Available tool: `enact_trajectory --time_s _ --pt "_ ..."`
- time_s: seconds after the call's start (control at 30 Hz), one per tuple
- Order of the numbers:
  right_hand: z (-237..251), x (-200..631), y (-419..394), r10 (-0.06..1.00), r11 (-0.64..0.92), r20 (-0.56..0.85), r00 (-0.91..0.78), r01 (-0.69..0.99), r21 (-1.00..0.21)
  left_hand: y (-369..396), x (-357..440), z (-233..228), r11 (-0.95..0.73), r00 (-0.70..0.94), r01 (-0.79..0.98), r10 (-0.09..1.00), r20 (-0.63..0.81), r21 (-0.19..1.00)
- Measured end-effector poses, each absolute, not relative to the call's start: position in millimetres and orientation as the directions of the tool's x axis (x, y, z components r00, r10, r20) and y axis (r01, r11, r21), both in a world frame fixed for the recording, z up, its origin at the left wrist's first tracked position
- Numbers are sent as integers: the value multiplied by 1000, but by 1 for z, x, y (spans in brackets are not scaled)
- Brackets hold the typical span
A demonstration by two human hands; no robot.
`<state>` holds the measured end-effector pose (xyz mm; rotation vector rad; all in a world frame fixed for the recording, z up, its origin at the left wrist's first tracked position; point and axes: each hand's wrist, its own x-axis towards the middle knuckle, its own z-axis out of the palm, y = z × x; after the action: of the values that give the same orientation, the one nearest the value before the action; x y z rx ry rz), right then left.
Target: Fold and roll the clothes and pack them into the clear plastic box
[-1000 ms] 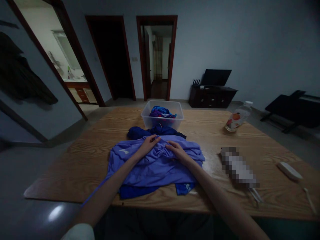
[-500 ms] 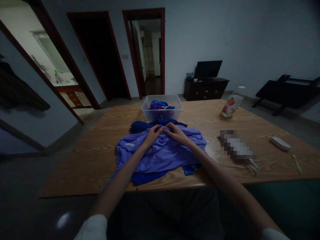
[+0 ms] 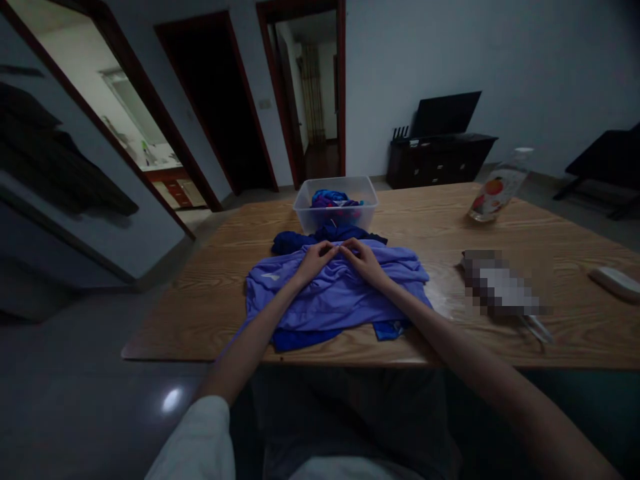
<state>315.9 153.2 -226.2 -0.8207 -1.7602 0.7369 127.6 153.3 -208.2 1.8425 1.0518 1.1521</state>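
Note:
A purple shirt with a small white mark lies rumpled across the wooden table. Both hands are at its far edge, fingertips almost meeting. My left hand pinches the fabric between thumb and fingers. Just beside it, my right hand is closed on the same shirt in a similar pinch. Blue cloth sticks out from under the shirt at the near side. Beyond the hands lies a bunched dark blue garment. The fingertips' exact hold is too small to make out.
A clear plastic bin with colourful clothes stands behind the garments. To the right are a bottle with a fruit label, a blurred-out item and a white oblong object. The table's front edge runs close to my body.
The camera view has shifted, so the table and things appear farther right and slightly higher. Both hands stay pinched on the shirt's far edge, with little change in the cloth.

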Motion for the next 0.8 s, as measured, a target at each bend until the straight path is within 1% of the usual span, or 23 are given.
enact_trajectory --time_s 0.1,0.17,0.3,0.4,0.57,0.8 --pt "-228 314 152 775 632 596 -210 253 -732 156 127 -211 -405 261 263 904 339 876" --pt "-229 313 152 771 637 604 -204 267 -723 157 127 -211 -389 248 255 911 329 885" --pt "-232 312 154 792 607 567 -225 192 -771 159 125 -211 -331 258 188 925 279 924" --pt "-233 312 156 795 596 558 -236 134 -792 161 124 -213 -316 252 168 930 270 934" --pt "-235 312 157 792 592 552 -260 106 -799 163 124 -218 -344 255 176 921 295 922" --pt "-243 312 159 779 619 587 -222 114 -777 163 126 -219 -417 286 225 892 349 881"
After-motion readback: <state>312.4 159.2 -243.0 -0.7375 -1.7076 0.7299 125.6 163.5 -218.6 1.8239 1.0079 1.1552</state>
